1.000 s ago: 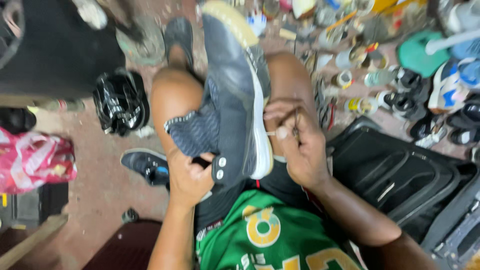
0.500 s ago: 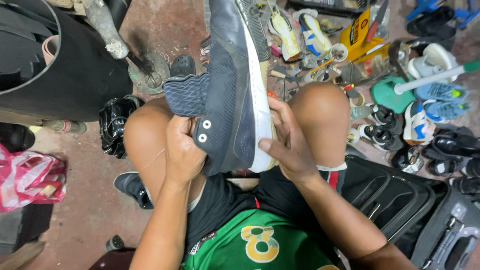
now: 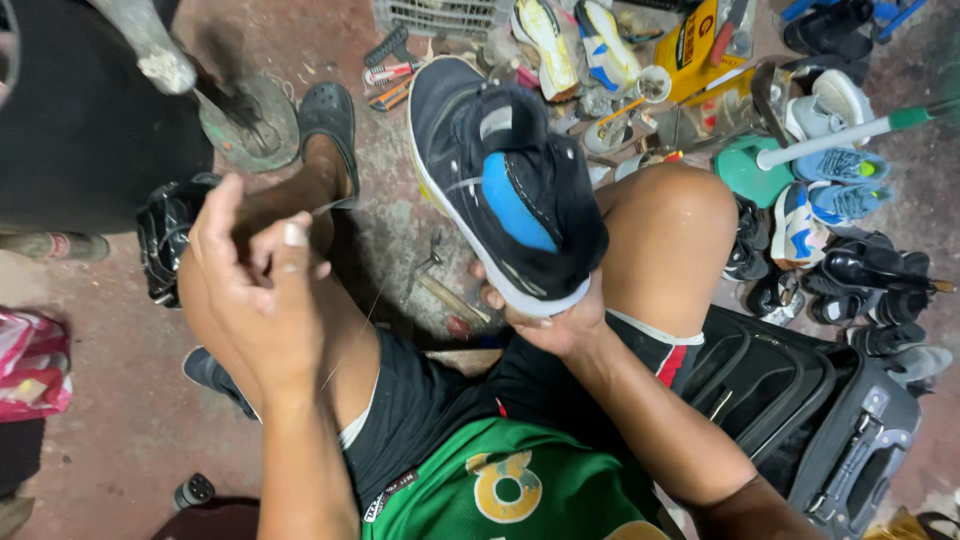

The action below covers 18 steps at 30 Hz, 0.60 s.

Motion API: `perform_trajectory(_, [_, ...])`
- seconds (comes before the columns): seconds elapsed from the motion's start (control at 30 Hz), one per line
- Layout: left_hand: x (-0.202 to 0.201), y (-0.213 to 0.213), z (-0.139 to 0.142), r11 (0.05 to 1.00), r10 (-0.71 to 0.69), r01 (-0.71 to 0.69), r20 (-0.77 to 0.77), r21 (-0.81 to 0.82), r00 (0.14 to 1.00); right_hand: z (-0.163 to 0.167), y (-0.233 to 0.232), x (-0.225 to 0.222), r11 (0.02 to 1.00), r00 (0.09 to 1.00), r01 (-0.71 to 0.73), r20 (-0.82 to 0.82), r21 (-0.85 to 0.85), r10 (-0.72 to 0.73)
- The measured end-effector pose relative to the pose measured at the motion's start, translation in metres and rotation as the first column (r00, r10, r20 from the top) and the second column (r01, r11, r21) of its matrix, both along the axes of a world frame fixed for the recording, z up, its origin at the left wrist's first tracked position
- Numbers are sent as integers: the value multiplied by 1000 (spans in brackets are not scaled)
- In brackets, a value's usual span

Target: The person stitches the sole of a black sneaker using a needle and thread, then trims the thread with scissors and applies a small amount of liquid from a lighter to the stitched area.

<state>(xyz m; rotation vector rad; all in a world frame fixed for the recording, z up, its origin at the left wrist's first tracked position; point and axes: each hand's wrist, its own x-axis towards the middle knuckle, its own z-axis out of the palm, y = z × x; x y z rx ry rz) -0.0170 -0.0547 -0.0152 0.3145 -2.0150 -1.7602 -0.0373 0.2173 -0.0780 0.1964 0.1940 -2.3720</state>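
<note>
Seated person, head view. The right hand cups the heel of a dark sneaker from beneath, grip closed on its white sole, opening and blue insole turned upward, probably to expose the seam being sewn. The left hand, raised to the left of the shoe, pinches a thin needle, grip closed; a fine thread trails down from it, seemingly drawn taut. Beyond the shoe lies a yellow packet among pairs of shoes; right of the holding grip, a black suitcase; far left, a pink bag.
</note>
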Motion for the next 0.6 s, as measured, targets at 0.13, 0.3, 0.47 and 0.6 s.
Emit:
perform_trajectory(0.13, [3,9,-12,945,-4,0,-12,-326,1000,-2,-2,-3,998,997,30,76,56,-34])
perform_trajectory(0.3, [0,21,-11,808,-23,31,21,-588,1000,-4,-4,-9,979,991,23,122,202,-49])
perform_trajectory(0.47, [-9,31,-7,789,-95,115,65,-604,993,-6,-6,-8,964,985,38,155,262,-81])
perform_trajectory(0.6, [-16,39,-6,787,-219,212,58,-579,974,-8,-12,-6,972,986,17,160,236,-56])
